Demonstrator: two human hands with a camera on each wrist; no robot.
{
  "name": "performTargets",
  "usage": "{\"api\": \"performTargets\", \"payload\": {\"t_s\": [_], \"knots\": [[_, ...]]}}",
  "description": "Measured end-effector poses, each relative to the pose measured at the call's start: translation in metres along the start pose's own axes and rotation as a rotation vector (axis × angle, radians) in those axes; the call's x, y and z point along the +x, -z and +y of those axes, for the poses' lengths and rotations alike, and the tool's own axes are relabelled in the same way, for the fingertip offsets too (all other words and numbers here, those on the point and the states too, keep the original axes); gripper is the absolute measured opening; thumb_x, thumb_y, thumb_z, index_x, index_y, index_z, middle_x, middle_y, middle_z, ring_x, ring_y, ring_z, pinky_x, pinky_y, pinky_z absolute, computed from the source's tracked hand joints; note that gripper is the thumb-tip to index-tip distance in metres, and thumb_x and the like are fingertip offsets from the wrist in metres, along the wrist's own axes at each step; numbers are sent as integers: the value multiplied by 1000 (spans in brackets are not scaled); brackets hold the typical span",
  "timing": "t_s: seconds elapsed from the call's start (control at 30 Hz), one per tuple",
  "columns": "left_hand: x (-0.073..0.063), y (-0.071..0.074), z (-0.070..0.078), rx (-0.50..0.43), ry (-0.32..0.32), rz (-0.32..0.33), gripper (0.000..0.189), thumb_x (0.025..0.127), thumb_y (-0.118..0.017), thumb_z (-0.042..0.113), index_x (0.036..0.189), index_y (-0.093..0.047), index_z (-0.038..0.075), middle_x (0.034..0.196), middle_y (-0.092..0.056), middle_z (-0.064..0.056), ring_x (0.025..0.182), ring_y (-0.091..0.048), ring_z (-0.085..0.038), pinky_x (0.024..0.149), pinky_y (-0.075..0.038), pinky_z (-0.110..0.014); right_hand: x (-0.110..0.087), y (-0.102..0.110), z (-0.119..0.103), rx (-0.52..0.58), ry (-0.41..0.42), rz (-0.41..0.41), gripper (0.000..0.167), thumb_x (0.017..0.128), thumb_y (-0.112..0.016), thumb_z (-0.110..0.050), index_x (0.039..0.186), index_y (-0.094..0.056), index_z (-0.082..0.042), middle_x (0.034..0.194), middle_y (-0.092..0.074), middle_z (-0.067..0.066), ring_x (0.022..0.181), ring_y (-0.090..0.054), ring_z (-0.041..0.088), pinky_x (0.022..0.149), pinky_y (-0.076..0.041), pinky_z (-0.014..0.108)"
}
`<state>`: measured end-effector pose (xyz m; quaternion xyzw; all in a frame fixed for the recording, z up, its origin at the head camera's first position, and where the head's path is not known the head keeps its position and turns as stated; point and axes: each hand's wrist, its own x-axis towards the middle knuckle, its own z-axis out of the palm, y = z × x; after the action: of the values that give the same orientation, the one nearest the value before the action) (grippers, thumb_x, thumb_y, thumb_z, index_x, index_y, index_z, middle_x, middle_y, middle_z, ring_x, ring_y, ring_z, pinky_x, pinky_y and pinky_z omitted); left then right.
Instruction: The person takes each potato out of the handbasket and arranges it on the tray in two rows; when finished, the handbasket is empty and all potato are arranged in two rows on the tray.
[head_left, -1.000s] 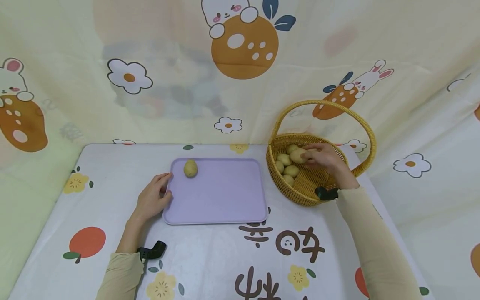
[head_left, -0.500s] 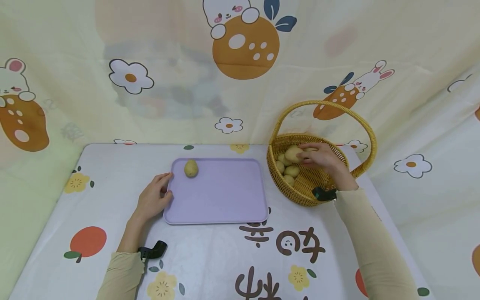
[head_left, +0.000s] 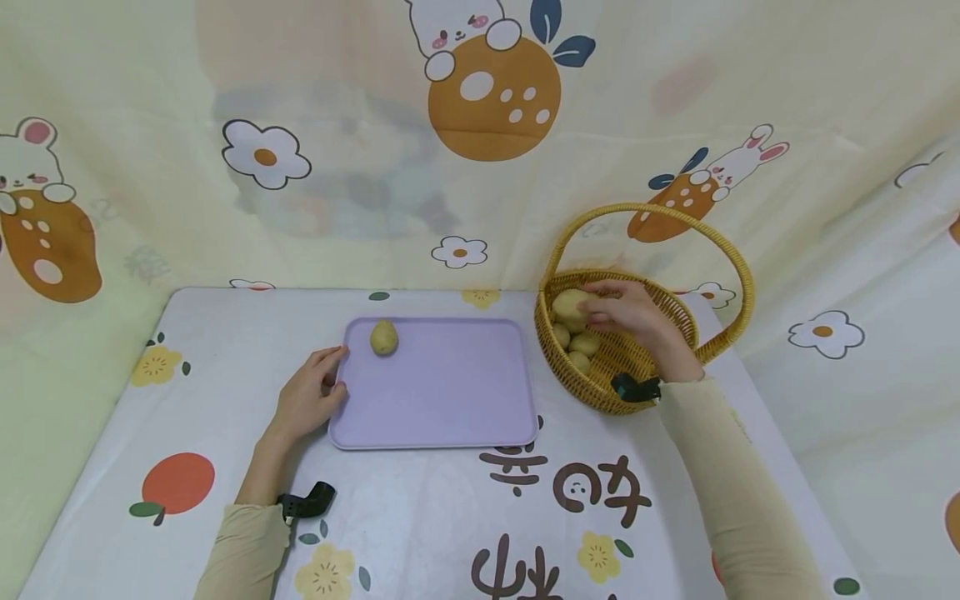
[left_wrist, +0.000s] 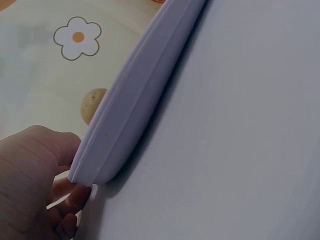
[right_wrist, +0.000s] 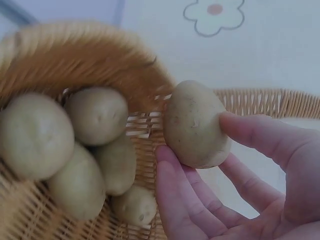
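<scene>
In the head view my left hand [head_left: 306, 398] holds the left rim of a lilac tray [head_left: 442, 383]. In the left wrist view one digit lies over the tray edge [left_wrist: 117, 115] and other fingers curl beneath it. One potato [head_left: 384, 337] sits at the tray's upper left. My right hand [head_left: 630, 315] is inside the wicker basket [head_left: 592, 392] and pinches a potato [right_wrist: 195, 125] between thumb and fingers. In the right wrist view several more potatoes [right_wrist: 77, 182] lie in the basket, to the left of the held one.
The basket's tall arched handle [head_left: 645, 206] rises above my right hand. A patterned curtain [head_left: 337, 217] hangs behind the table [head_left: 420, 525], which has a printed white cover. A black wrist camera [head_left: 307, 500] sits on my left wrist.
My right hand has moved left inside the basket, carrying the pinched potato toward the basket's left wall. My left hand stays at the tray, and the tray's potato has not moved.
</scene>
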<state>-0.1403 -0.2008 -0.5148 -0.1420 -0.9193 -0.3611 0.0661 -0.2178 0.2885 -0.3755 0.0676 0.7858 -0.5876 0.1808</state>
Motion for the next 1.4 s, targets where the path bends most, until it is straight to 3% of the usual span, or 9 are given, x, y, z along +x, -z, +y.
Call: {"api": "performTargets", "payload": {"t_s": [0.2, 0.47, 0.6, 0.8, 0.93, 1.07, 1.27, 1.4], "knots": [[-1, -1, -2, -2, 1, 6, 56, 85, -62, 3, 140, -51, -3, 132, -54, -20, 84, -57, -23, 68, -42, -36, -1, -18, -11, -15, 46, -28, 51, 94, -65, -9, 138, -48, 9, 84, -70, -2, 78, -68, 13, 74, -56, 28], [0, -1, 1, 6, 13, 3, 57, 85, -62, 5, 140, -51, -2, 134, -54, -20, 86, -58, -23, 69, -43, -36, 0, -51, -26, -140, 106, -41, 47, 91, -68, -10, 135, -56, 4, 97, -67, 7, 86, -68, 21, 78, -56, 34], [-1, -1, 2, -4, 22, -5, 57, 85, -61, 4, 140, -51, -3, 135, -53, -20, 87, -58, -24, 69, -44, -37, 5, -69, -28, -152, 109, -51, 46, 90, -69, -10, 133, -59, 1, 99, -69, 12, 86, -67, 21, 83, -55, 39], [-1, 0, 2, -5, 13, 4, 56, 86, -60, 4, 140, -51, -4, 135, -53, -21, 87, -59, -25, 70, -44, -38, 19, -101, -24, -137, 101, -61, 43, 86, -73, -8, 126, -63, 1, 94, -71, 16, 79, -68, 24, 70, -56, 32], [0, 0, 2, 1, 13, 0, 56, 86, -60, 3, 140, -51, -4, 135, -53, -21, 87, -58, -25, 71, -44, -38, 25, -125, -21, -120, 81, -79, 41, 85, -74, -7, 124, -65, 0, 90, -71, 14, 79, -67, 30, 78, -56, 42], [0, 0, 2, 5, 20, -7, 56, 86, -60, 3, 140, -50, -4, 135, -53, -21, 87, -58, -25, 71, -44, -38, 33, -145, -15, -84, 66, -96, 40, 84, -74, -5, 122, -65, 1, 86, -70, 12, 74, -67, 26, 84, -54, 49], [0, 0, 3, 12, 14, -8, 56, 86, -61, 3, 140, -50, -4, 135, -53, -22, 87, -58, -25, 71, -44, -39, 44, -170, -5, -89, 122, -92, 35, 81, -75, -4, 114, -68, 5, 84, -71, 15, 64, -66, 15, 69, -57, 38], [-1, 1, 3, 12, 15, -4, 56, 85, -61, 3, 140, -51, -4, 135, -53, -21, 87, -59, -26, 71, -44, -39, 46, -187, 1, -65, 113, -72, 34, 81, -75, -3, 113, -66, 6, 84, -71, 14, 64, -66, 13, 68, -57, 35]]}}
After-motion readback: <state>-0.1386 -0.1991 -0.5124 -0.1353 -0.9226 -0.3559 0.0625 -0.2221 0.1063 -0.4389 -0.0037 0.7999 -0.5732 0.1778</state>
